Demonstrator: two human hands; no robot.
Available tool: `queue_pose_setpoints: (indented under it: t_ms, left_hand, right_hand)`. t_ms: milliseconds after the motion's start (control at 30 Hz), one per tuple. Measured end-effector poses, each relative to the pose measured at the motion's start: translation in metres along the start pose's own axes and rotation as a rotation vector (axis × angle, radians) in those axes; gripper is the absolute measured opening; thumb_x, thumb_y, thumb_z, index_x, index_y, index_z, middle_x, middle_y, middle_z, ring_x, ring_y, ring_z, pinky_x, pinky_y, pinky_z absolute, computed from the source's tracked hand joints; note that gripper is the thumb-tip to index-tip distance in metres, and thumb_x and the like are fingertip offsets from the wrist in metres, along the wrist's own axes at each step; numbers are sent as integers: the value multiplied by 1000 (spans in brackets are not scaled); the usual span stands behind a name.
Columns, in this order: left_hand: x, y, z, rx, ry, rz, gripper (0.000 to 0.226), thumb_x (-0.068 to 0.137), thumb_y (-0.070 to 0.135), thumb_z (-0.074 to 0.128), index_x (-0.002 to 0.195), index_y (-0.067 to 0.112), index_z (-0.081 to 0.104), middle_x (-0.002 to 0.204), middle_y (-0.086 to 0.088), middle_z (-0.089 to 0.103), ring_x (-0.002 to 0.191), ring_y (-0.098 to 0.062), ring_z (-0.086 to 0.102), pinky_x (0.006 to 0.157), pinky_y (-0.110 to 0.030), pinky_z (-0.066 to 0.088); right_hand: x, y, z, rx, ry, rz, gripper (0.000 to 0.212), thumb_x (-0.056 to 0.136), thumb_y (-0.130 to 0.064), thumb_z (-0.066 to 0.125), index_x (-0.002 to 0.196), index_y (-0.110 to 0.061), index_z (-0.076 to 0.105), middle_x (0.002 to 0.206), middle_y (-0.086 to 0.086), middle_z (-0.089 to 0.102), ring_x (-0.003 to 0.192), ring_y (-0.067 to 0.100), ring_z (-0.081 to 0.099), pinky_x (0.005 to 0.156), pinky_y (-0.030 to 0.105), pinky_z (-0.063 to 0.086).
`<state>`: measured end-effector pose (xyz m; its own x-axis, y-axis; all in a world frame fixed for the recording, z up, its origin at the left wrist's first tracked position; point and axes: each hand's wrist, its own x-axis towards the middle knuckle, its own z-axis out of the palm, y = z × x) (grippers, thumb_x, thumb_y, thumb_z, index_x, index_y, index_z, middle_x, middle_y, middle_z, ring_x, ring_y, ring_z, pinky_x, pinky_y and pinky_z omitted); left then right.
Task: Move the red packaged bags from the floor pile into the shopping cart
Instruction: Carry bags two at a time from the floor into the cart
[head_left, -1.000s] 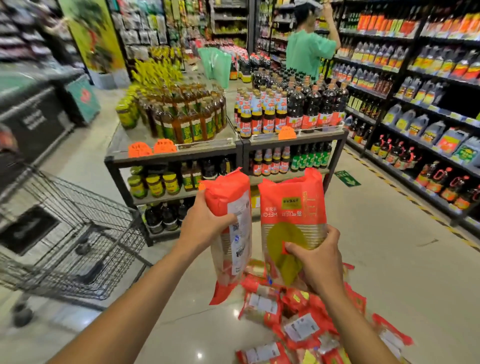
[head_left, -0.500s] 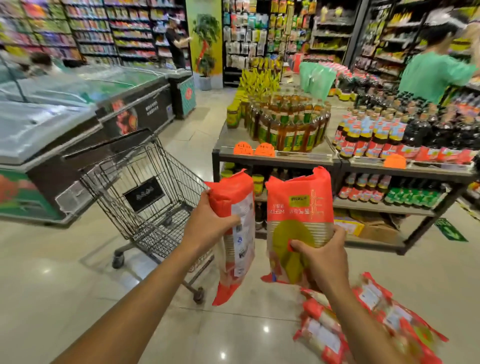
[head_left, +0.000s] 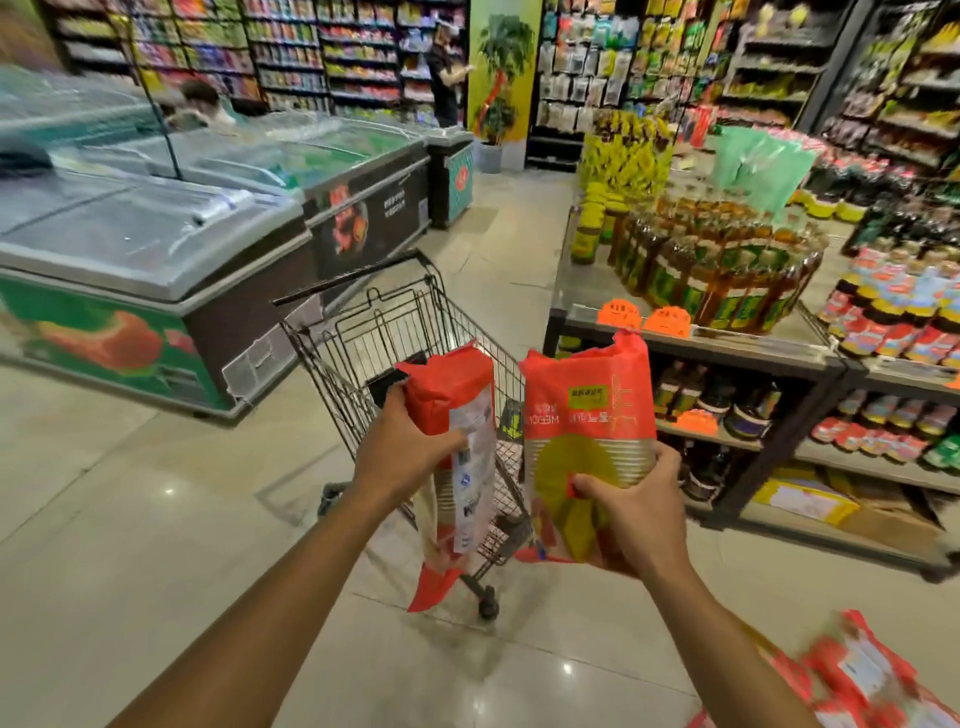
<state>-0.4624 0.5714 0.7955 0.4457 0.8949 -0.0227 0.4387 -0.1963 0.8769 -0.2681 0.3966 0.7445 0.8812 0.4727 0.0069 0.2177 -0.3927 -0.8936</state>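
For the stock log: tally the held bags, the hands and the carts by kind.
Held bags: 2 (left bag, right bag)
Hands: 2 (left hand, right hand)
Cart: 1
Total: 5
Floor pile: too blurred to count, left out.

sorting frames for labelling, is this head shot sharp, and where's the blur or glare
Head view: the red bags in the left hand and right hand are fairly sharp; head view, bottom right: the floor pile is motion-smeared; head view, left edge: the chest freezer streaks; lights glint off the glossy floor.
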Motion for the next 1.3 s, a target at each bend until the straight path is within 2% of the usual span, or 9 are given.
queue_pose_setpoints:
  t_ms: [67,233,367,500,667,833,1033,1133,1300]
  left_hand:
    - [13,-9,-10,-32,-2,-18,90,45,60,75,126,35,45,115,10,65,104,-19,66,92,-51,57]
    - [63,-26,-30,-45,-1,-29,74,63,42,84,122,37,40,111,12,62,102,-18,64,92,-50,57]
    - [119,-38,-38,-26,-3,-51,79,53,46,79,123,34,45,111,11,66,100,-15,67,91,-49,58]
    - [184,-43,-40,19,-17,-53,83,52,47,78,127,32,45,110,13,66,98,-14,67,89,-48,59]
    - [264,-43,-38,40,-41,-66,87,50,51,80,126,32,40,111,13,66,97,-13,69,87,-47,60]
    - [327,-42,-26,93,-108,-35,73,68,32,86,122,30,37,107,14,63,94,-13,69,82,-44,62]
    - [405,-53,-2,127,-208,-9,78,71,32,85,133,26,37,111,8,64,92,-14,71,78,-41,64]
    - [440,-64,11,132,-291,-12,74,73,27,84,128,32,34,108,8,63,91,-13,70,77,-41,63]
    - [507,-96,32,138,-436,-61,77,60,34,84,124,33,42,108,10,65,95,-14,69,81,-46,62]
  right_hand:
    - [8,-7,20,0,-18,3,87,57,-40,94,118,-41,32,100,-15,61,92,19,68,87,52,57]
    - [38,-24,73,23,-42,15,84,58,-38,95,117,-39,35,100,-14,63,90,18,68,86,52,57]
    - [74,-35,117,22,-59,18,84,61,-37,95,121,-35,35,103,-10,63,91,19,67,86,50,56]
    - [121,-44,163,41,-74,40,79,64,-34,94,118,-33,35,96,-16,60,86,16,65,84,46,55]
    - [180,-52,206,95,-97,95,77,67,-32,94,118,-29,36,100,-8,63,83,13,65,78,40,53]
    - [223,-51,229,165,-106,136,80,69,-30,93,125,-26,36,102,-8,63,87,15,69,81,45,59]
    - [268,-39,257,200,-82,249,85,66,-25,94,126,-26,34,105,-6,61,90,16,67,81,42,57]
    - [280,-28,272,189,-49,315,86,65,-29,95,128,-26,36,108,-3,65,91,20,70,83,45,59]
    - [298,-20,310,208,44,424,78,69,-18,92,124,-23,37,102,-4,65,83,14,69,67,30,53]
